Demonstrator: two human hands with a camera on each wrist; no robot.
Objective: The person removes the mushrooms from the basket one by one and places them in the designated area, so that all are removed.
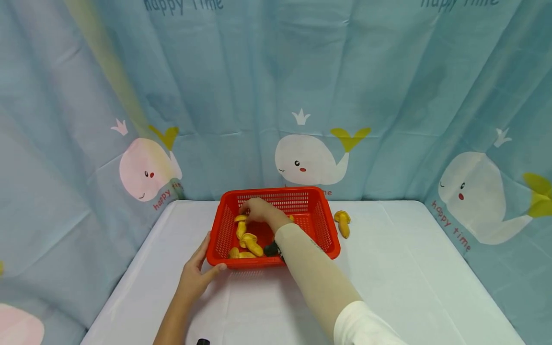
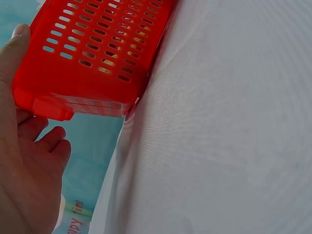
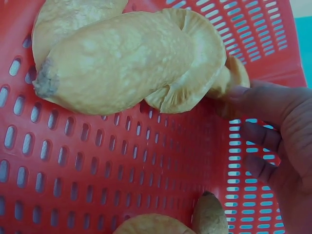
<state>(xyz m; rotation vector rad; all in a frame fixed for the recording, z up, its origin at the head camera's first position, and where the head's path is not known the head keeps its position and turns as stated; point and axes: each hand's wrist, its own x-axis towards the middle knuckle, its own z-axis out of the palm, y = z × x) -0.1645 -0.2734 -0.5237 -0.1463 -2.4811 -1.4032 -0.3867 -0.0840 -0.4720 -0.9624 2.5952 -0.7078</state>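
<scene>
A red slotted plastic basket (image 1: 319, 192) stands on the white-covered table, with several yellow mushrooms in it. My left hand (image 1: 196, 278) holds its near left corner, thumb at the front rim and fingers along the left side; in the left wrist view some fingertips curl below the rim. Inside the basket, at the back left, my right hand (image 1: 264, 212) pinches a yellow mushroom (image 3: 223, 84) at its cap, thumb on top. Closer to the right wrist camera lies a larger-looking mushroom (image 3: 122, 61) with a ridged cap, beside another mushroom (image 3: 63, 24). The right forearm covers part of the basket.
One yellow mushroom (image 1: 343, 223) lies on the table just right of the basket. A light blue curtain (image 1: 241, 158) with whale prints hangs behind and at both sides of the table. A small black object (image 1: 203, 341) shows at the bottom edge.
</scene>
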